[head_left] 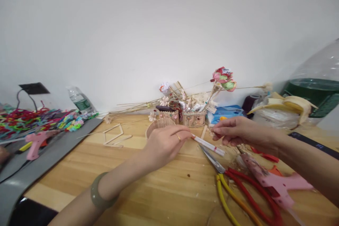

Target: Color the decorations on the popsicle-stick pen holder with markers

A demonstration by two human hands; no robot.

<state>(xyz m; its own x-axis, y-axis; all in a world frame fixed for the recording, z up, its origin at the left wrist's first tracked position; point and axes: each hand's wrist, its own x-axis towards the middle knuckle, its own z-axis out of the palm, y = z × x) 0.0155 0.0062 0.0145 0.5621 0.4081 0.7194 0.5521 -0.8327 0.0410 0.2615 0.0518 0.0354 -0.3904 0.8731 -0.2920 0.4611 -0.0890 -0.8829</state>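
My left hand (pixel 166 144) is closed near the middle of the table, its fingertips on one end of a pair of slim white sticks with red bands (pixel 210 145). The sticks slant down to the right, side by side. To their right my right hand (pixel 231 130) is pinched together above the table; what it holds, if anything, is too small to make out. Just below the sticks lie large scissors (pixel 225 174) with red and yellow handles, their blades apart. A pink glue gun (pixel 278 183) lies under my right forearm. Behind my left hand a small woven basket (pixel 160 124) is partly hidden.
Decorated boxes (pixel 194 118) with dried stems and paper flowers (pixel 224 77) stand against the wall. Flat wooden sticks (pixel 113 135) lie at left. A banana peel (pixel 287 104) and a large bottle (pixel 315 88) are at right. Another pink glue gun (pixel 35 144) rests on the grey surface.
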